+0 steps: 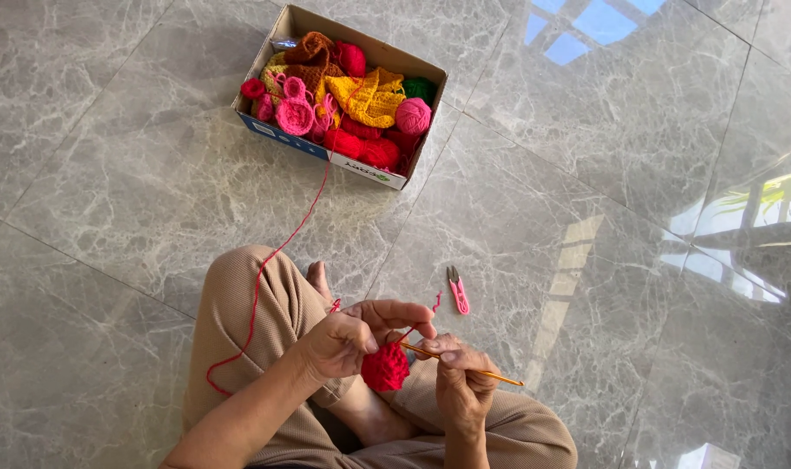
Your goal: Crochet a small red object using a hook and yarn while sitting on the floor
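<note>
i count one red crochet piece (pixel 385 367) pinched in my left hand (pixel 348 340), one orange hook (pixel 465 370) gripped by my right hand (pixel 461 378), one pink snips (pixel 457 290) beside them, and one cardboard box (pixel 343 161) of yarn well ahead; tile floor (pixel 630 217) lies wide around.

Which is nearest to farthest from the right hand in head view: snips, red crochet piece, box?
From the right hand:
1. Red crochet piece, just left of it, held by the left hand.
2. Snips, on the floor ahead.
3. Box, far ahead, to the left.
</note>
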